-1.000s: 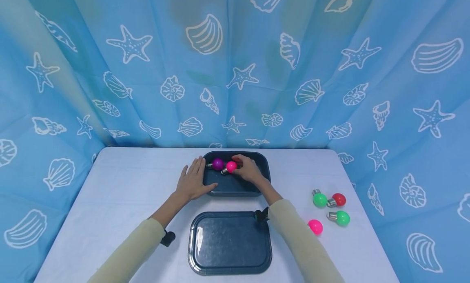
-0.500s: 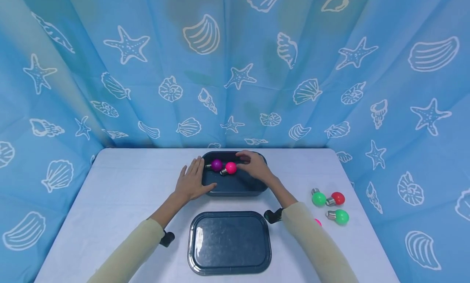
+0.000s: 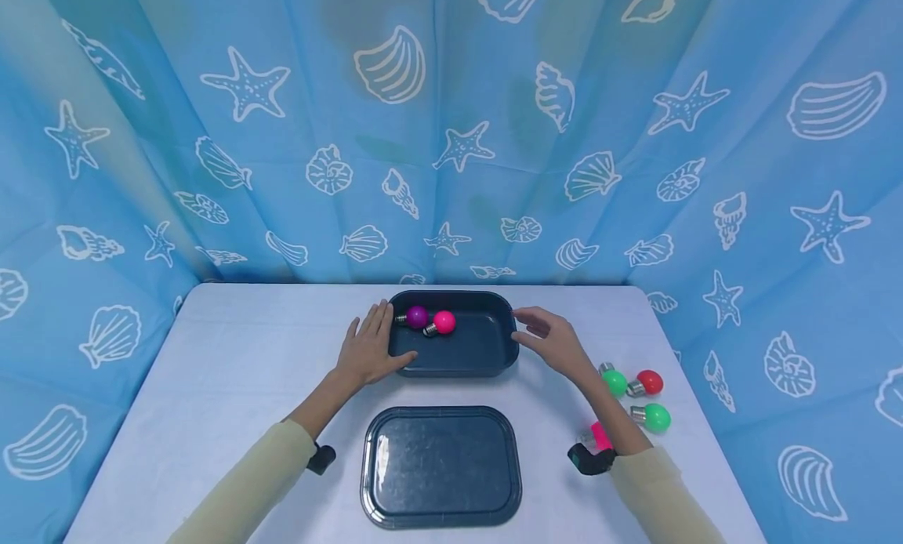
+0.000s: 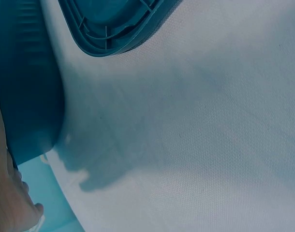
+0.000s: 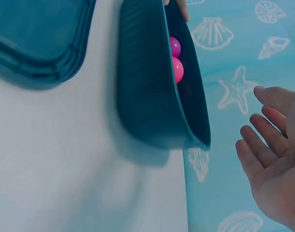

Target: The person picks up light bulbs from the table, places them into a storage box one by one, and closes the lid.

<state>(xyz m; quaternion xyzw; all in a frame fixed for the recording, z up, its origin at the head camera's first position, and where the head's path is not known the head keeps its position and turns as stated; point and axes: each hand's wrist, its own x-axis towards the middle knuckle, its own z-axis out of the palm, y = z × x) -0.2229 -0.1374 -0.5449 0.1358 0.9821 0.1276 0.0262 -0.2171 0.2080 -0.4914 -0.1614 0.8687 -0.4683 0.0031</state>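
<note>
A dark blue plastic box (image 3: 480, 360) stands near the table's back edge. Inside, toward its left end, lie a purple bulb (image 3: 417, 317) and a pink bulb (image 3: 444, 322), both with metal screw bases. My left hand (image 3: 368, 348) rests against the box's left end, fingers straight and thumb over the front rim. Just off the right end is my right hand (image 3: 553, 344), holding nothing, its fingers loosely bent. In the right wrist view that hand (image 5: 278, 150) shows its palm, apart from the box.
A matching dark blue lid (image 3: 441, 467) lies flat in front of the box. To the right are two green bulbs (image 3: 657, 418), a red bulb (image 3: 650, 382) and another pink bulb (image 3: 601, 436), partly covered by the right wrist. A blue shell-print curtain (image 3: 451, 175) surrounds the table.
My right hand has let go of the pink bulb inside the box and moved out over the right end. The left hand stays in place.
</note>
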